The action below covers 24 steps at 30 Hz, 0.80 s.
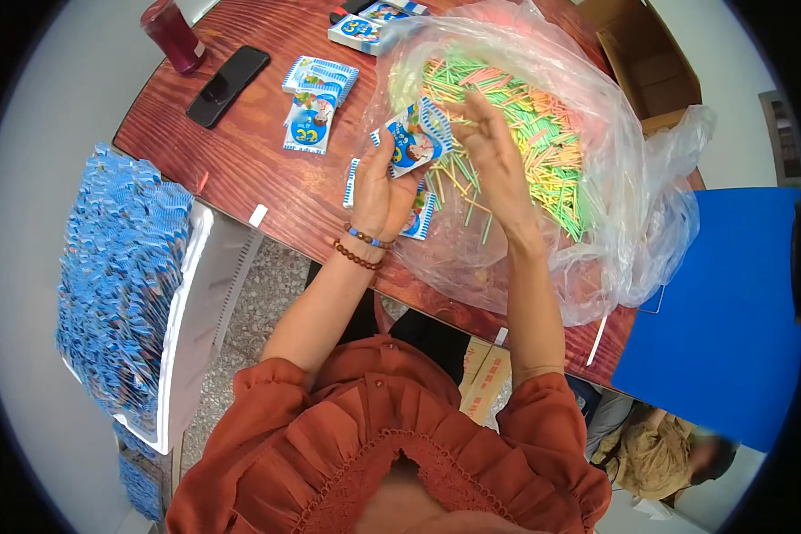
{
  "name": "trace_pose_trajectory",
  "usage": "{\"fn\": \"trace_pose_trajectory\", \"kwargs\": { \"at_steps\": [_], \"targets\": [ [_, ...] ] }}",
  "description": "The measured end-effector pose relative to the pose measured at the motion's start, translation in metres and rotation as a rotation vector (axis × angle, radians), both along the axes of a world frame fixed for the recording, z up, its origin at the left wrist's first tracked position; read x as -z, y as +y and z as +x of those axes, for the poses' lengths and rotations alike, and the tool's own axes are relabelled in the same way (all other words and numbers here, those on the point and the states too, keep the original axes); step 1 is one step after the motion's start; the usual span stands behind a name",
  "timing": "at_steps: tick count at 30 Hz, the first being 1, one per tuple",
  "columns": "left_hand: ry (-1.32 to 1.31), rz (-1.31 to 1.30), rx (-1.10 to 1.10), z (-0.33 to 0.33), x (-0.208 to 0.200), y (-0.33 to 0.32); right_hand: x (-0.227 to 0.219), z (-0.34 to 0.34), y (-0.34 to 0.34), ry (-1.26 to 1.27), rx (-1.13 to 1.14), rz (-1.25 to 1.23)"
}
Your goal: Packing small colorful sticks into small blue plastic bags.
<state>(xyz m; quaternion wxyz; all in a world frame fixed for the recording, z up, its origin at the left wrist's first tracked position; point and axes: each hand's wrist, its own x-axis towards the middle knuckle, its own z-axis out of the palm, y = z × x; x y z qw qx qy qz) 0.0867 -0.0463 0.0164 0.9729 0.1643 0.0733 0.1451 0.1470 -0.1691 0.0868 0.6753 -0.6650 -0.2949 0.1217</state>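
The left hand (pixel 381 194), just above the middle of the frame, grasps a small blue-and-white packet (pixel 416 141) between thumb and fingers, tilted toward the upper right. Two beaded bracelets (pixel 358 255) circle that wrist. More packets of the same kind (pixel 424 216) show partly hidden beneath the hand.

The right hand (pixel 503 173), to the right of the packet, is released: its fingers are loosely bent and apart, and the thumb is near the packet's edge. It is over a heap of thin green, yellow and pink sticks (pixel 543 151) in a clear plastic bag (pixel 636 236), spread open across the upper right of the reddish wooden table (pixel 258 173).

A small stack of packets (pixel 313 116) lies in the upper left part of the frame, with a black phone (pixel 228 86) and a red container (pixel 173 37) beyond it. At the left edge, a white bin (pixel 180 338) is heaped with blue packets (pixel 125 267). A blue panel (pixel 712 311) fills the right side.
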Motion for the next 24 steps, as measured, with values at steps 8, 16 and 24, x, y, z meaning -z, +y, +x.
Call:
{"fn": "trace_pose_trajectory", "kwargs": {
  "at_steps": [8,16,24],
  "targets": [
    [-0.076,-0.041,-0.116,-0.016,-0.001,0.029,0.003,-0.009,0.039,-0.203,0.029,-0.079],
    [0.150,0.263,-0.504,-0.055,0.016,0.079,0.039,0.002,0.104,0.131,-0.128,-0.295],
    [0.464,0.771,-0.657,-0.073,0.034,0.095,0.058,0.015,0.143,0.197,-0.062,-0.512]
  ]
}}
